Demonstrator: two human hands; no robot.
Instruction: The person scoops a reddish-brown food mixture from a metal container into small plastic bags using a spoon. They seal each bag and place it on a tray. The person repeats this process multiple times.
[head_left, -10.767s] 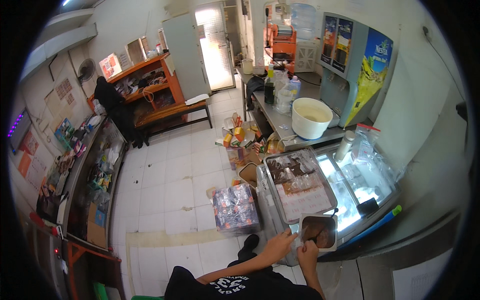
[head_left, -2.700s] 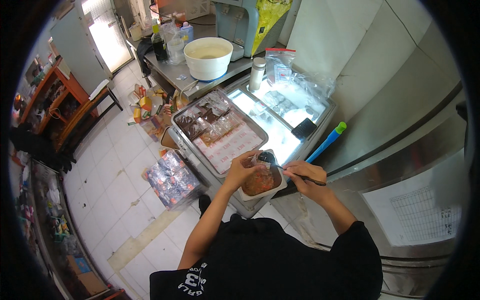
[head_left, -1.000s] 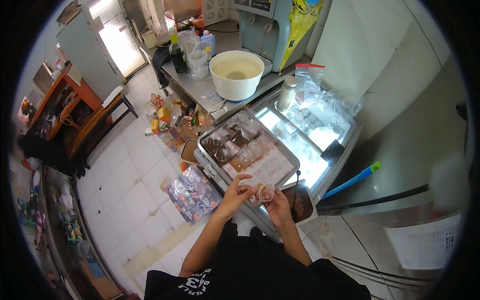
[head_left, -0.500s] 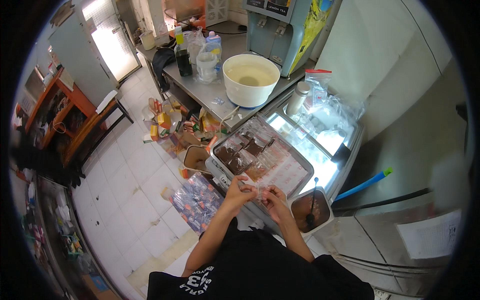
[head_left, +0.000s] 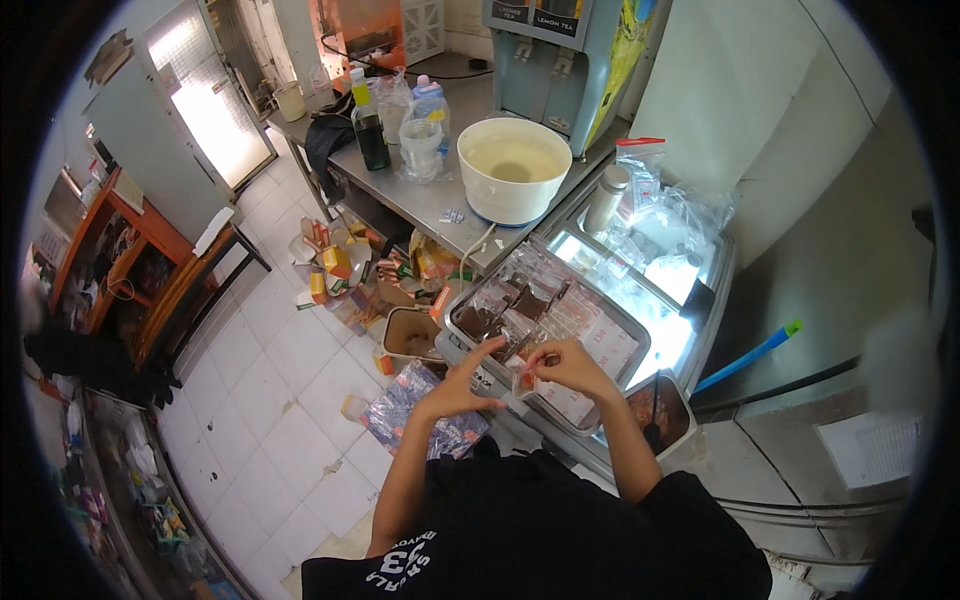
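Note:
My right hand pinches a small clear plastic packet near the front-left edge of a metal tray. Just left of it, my left hand is open with thumb and fingers spread, holding nothing. Flat clear packets with dark brown contents lie in the tray's left and far part. Beside them are clear wrappers, over a white sheet with red print. What the pinched packet contains is too small to make out.
Right of the tray, a metal container holds reddish-brown food and a dark-handled utensil. A white bowl and a dark bottle stand on the steel table. Below left are an open bin and a pile of purple-blue packets.
My hands were together at the small packet. Now my left hand has let go and opened to the left, while my right hand keeps the packet. The view has shifted slightly.

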